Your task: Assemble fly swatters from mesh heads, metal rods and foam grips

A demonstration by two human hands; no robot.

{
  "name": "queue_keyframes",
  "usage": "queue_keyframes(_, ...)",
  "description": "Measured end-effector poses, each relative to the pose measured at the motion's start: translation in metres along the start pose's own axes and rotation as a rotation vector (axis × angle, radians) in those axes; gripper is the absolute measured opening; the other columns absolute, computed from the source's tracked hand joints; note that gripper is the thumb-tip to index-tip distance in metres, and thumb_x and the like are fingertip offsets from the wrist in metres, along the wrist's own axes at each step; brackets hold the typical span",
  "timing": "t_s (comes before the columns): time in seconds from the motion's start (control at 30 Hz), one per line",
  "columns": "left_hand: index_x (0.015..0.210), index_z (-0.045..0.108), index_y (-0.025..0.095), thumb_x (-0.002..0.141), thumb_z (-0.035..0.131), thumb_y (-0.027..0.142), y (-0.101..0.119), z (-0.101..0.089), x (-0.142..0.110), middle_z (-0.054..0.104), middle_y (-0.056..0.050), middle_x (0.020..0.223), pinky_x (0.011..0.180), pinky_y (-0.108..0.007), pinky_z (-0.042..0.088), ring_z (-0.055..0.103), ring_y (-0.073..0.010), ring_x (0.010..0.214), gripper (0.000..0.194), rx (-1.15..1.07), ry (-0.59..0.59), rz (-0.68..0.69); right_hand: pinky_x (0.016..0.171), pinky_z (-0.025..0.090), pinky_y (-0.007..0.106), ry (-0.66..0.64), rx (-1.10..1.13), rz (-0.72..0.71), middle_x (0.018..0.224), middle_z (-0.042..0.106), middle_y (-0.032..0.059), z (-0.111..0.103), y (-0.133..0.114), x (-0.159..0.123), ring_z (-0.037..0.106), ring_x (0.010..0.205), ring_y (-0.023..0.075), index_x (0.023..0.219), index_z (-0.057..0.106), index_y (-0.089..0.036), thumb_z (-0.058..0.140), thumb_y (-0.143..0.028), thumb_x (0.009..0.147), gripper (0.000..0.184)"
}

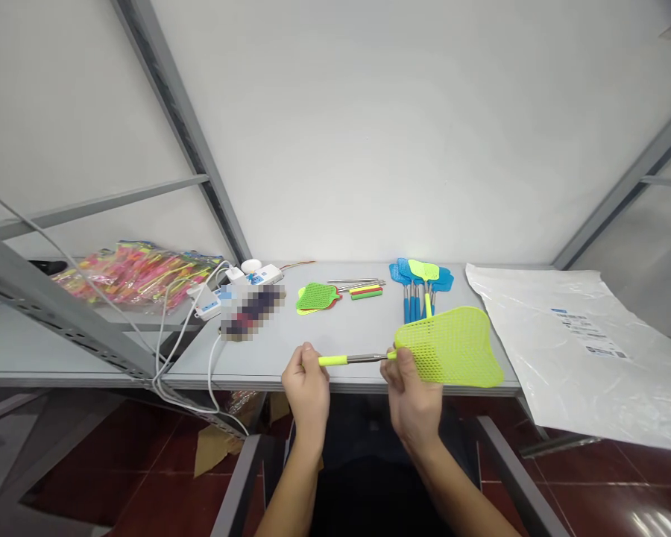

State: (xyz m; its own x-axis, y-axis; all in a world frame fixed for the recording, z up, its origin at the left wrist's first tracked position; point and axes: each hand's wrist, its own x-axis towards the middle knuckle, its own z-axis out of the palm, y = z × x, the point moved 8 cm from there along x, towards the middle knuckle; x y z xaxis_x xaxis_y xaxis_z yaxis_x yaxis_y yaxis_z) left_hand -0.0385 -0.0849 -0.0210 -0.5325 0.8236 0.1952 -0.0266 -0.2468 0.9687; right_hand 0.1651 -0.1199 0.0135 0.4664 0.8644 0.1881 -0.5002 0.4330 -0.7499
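Observation:
I hold a yellow-green fly swatter level over the table's front edge. My left hand is closed around its yellow-green handle grip. My right hand pinches the neck where the metal rod meets the mesh head. The head points right, and the short metal rod shows between my hands. On the grey table behind lie a bunch of blue swatters with one green, loose mesh heads in green and red, and several separate rods with coloured grips.
A large clear plastic bag hangs over the table's right end. At the left are a pile of packaged colourful items, a white power strip with chargers and cables, and a blurred object. Grey metal frame bars cross the left side.

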Motion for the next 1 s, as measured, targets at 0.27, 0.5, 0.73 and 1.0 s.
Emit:
queue_keyframes(0.27,0.058,0.044,0.02,0.089,0.052,0.044,0.025,-0.003,-0.003,0.033,0.006,0.048,0.044,-0.022,0.027,0.032,-0.0097,0.045,0.04,0.264,-0.143,0.12,0.046,0.025,0.024,-0.062,-0.002,0.086,0.058,0.021,-0.0089,0.0,0.007,0.025,0.019,0.048,0.0072,0.077,0.053,-0.021,0.065,-0.04,0.084,0.024)
queue_keyframes(0.5,0.067,0.058,0.02,0.088,0.055,0.043,0.01,0.043,-0.012,0.051,0.002,0.06,0.054,-0.023,0.033,0.044,-0.0139,0.057,0.031,0.504,-0.762,0.162,0.048,0.03,0.023,-0.186,-0.226,0.227,0.064,0.036,-0.007,-0.008,0.034,0.061,0.033,0.051,0.0078,0.102,0.057,-0.021,0.064,-0.042,0.084,0.029)
queue_keyframes(0.73,0.074,0.054,0.021,0.095,0.039,0.041,-0.009,0.134,-0.011,0.061,-0.001,0.067,0.053,-0.025,0.03,0.052,-0.0167,0.059,0.033,0.53,-1.063,0.079,0.074,0.042,0.031,-0.51,-0.946,0.181,0.089,0.061,0.0028,0.015,0.037,0.092,0.057,0.082,0.0196,0.11,0.058,-0.024,0.052,-0.048,0.089,0.033)
queue_keyframes(1.0,0.078,0.055,0.021,0.097,0.028,0.041,-0.003,0.241,0.04,0.065,-0.005,0.071,0.052,-0.027,0.027,0.06,-0.0214,0.066,0.039,1.013,-0.957,0.325,0.067,0.042,0.031,-0.02,-1.27,0.102,0.077,0.063,0.0016,-0.072,-0.01,0.151,0.059,0.072,0.0207,0.109,0.059,-0.022,0.042,-0.056,0.09,0.043)
